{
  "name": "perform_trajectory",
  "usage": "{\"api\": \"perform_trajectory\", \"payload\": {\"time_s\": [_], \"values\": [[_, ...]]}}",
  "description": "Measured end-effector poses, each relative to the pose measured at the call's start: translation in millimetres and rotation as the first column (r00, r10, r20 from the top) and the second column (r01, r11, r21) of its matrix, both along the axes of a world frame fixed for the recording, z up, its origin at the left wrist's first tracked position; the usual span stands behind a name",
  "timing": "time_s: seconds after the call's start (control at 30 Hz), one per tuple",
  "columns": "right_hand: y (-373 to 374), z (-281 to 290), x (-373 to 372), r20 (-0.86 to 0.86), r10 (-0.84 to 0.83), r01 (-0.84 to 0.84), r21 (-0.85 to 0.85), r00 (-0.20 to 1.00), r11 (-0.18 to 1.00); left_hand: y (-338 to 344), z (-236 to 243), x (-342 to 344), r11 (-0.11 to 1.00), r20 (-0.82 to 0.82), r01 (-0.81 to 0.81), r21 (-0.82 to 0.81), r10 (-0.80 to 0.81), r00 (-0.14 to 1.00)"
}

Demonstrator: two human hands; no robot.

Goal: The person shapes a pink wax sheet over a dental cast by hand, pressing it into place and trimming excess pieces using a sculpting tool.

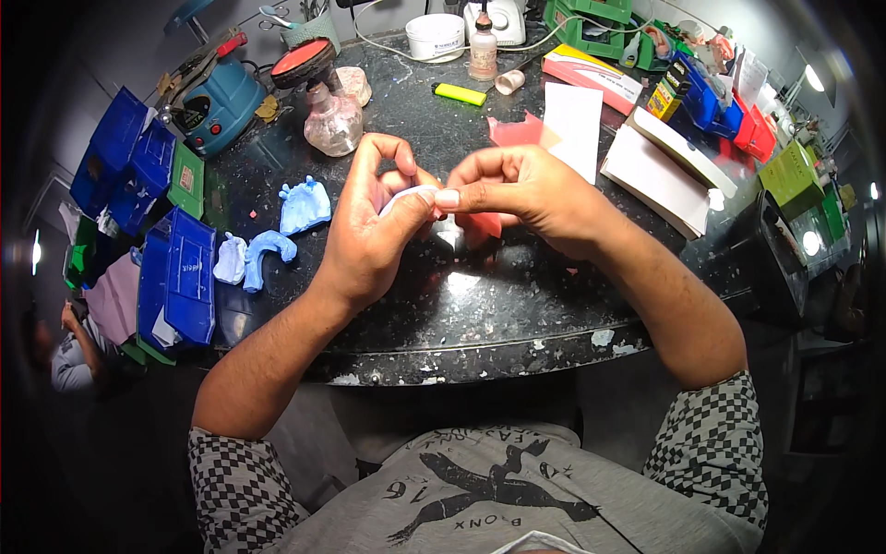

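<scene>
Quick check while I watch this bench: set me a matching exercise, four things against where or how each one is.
Things:
1. small white piece
2. lighter
3. curved blue piece
4. round-bodied glass flask

Places or states:
A. on the dark tabletop, to the left of the left hand, beside a blue bin
B. standing upright, just beyond the left hand
C. held in the left hand, with the right hand close against it
D. yellow-green and lying on its side

Pairs: 1-C, 2-D, 3-A, 4-B
</scene>
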State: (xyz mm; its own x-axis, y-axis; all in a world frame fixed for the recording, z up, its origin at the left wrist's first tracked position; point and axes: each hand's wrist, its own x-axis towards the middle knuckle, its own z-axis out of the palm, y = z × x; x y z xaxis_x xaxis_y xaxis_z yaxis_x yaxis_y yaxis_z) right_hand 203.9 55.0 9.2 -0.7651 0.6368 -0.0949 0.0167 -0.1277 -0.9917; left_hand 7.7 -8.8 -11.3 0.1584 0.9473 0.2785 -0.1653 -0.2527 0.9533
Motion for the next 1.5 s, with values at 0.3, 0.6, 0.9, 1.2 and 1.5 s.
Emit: {"api": "perform_trajectory", "payload": {"time_s": [0.3, 0.6, 0.9, 1.2, 1.5], "values": [[0, -11, -4, -0.062, 0.040, -0.038, 0.035, 0.997, 0.999, 4, 0, -2, 0.993, 0.099, 0.058, -0.101, -0.048, 0.994], [14, -23, 7, 0.149, 0.039, -0.110, 0.500, 0.988, 0.859, 9, 13, -10, 0.890, 0.497, 0.384, -0.247, -0.223, 0.839], [26, -21, 2, -0.286, -0.425, 0.297, 0.954, 0.859, -0.043, 6, 11, -5, 0.855, 0.565, 0.420, -0.305, -0.193, 0.802], [-7, -5, -7, -0.361, -0.081, 0.354, 0.931, 0.929, -0.095, 3, 5, -4, 0.885, 0.511, 0.322, -0.336, -0.115, 0.852], [-9, -5, -6, -0.394, -0.119, 0.377, 0.915, 0.911, -0.142, -4, 6, -2, 0.966, 0.312, 0.181, -0.186, -0.116, 0.943]]}}
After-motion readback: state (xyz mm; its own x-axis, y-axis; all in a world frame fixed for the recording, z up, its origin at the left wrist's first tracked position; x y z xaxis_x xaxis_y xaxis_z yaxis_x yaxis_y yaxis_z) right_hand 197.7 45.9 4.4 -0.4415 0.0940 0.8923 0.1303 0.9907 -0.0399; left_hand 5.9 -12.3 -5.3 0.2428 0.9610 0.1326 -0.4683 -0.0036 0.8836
